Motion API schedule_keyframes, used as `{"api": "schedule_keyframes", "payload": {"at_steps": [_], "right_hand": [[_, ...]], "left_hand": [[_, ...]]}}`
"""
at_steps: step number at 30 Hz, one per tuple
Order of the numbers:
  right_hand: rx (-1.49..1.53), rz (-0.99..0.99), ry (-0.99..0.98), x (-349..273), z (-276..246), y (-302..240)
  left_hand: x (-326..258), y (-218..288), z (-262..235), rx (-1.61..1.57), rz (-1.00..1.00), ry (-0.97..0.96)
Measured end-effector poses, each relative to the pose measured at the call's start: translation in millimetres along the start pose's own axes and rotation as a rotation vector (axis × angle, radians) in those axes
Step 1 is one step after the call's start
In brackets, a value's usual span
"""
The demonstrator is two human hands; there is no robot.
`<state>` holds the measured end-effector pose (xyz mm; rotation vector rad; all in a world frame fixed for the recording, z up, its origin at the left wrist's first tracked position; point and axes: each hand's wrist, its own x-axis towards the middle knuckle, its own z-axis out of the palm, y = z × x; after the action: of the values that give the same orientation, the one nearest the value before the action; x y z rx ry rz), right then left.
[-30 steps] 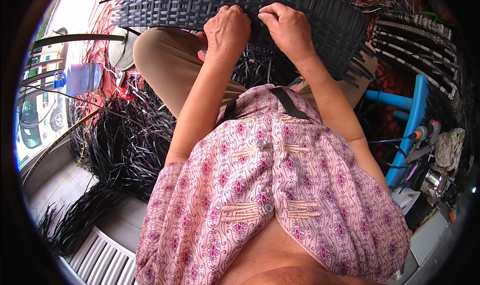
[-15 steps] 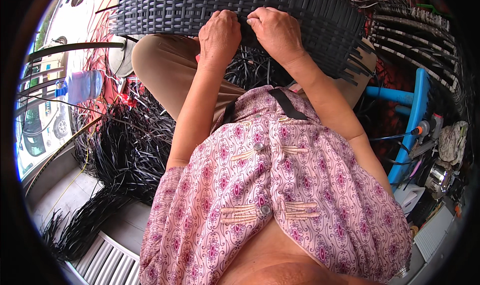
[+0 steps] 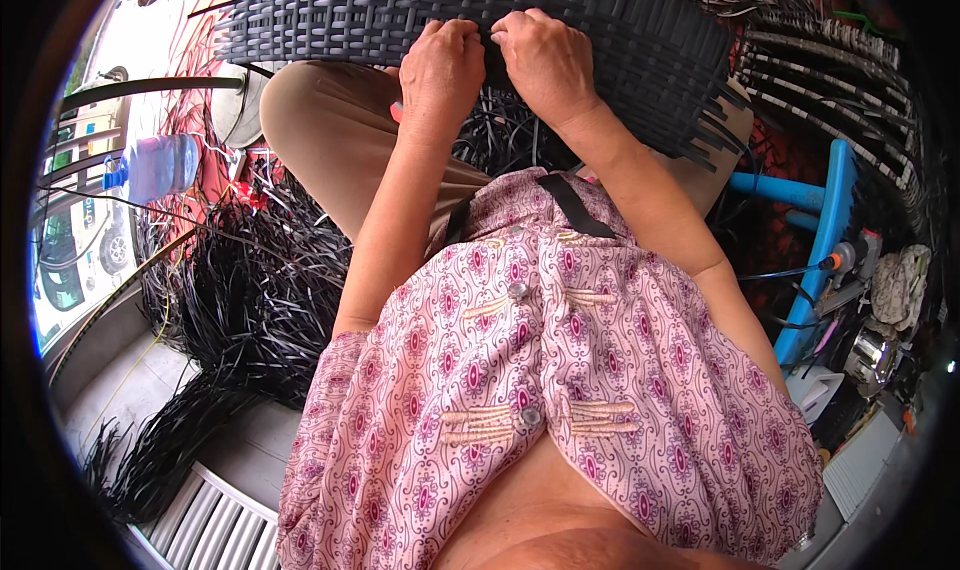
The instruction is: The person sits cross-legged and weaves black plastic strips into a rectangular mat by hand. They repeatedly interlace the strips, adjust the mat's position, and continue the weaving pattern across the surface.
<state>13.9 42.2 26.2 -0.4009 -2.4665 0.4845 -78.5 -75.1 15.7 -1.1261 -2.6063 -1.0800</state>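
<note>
Across my lap lies a dark grey woven panel [image 3: 330,20] of flat plastic strands, with loose strand ends at its right edge. My left hand [image 3: 442,73] is closed at the near middle of the weave, fingers curled over it. Close to its right, my right hand [image 3: 545,62] is closed too, thumb and forefinger pinched on the strands. A small gap parts the two hands. The fingertips are partly hidden, so I cannot make out which strand each one grips. Behind my wrists, black strips show under the panel.
Heaps of loose black strips [image 3: 260,290] lie at my left. A clear blue plastic bottle [image 3: 163,166] stands beyond them. At the right are a blue stool [image 3: 822,240], a tool with an orange fitting [image 3: 850,255] and a striped woven piece [image 3: 830,90]. A white slatted rack [image 3: 210,520] sits lower left.
My right hand has shifted slightly upward and left along the weave, its fingers still pinched. My left hand stays almost in place. The panel has barely moved.
</note>
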Motion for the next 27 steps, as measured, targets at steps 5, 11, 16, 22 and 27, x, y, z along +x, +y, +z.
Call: {"api": "schedule_keyframes", "payload": {"at_steps": [5, 11, 16, 22, 27], "right_hand": [[-0.078, -0.021, 0.021, 1.0, 7.5, -1.6], [-0.081, -0.027, 0.038, -0.6, 10.4, -2.7], [-0.047, -0.076, 0.048, 4.8, 11.3, 0.6], [0.080, -0.036, -0.067, 4.6, -5.0, -2.6], [0.093, -0.016, -0.121, -6.9, -18.1, -3.3]], "left_hand": [[2.1, -2.0, -3.2, -0.032, 0.002, -0.024], [1.0, 2.3, -11.0, -0.397, -0.253, -0.090], [5.2, 10.6, -16.1, -0.479, -0.344, -0.087], [14.3, -8.6, -10.6, -0.356, -0.325, -0.091], [15.5, -27.3, -30.7, -0.497, -0.540, 0.032]]}}
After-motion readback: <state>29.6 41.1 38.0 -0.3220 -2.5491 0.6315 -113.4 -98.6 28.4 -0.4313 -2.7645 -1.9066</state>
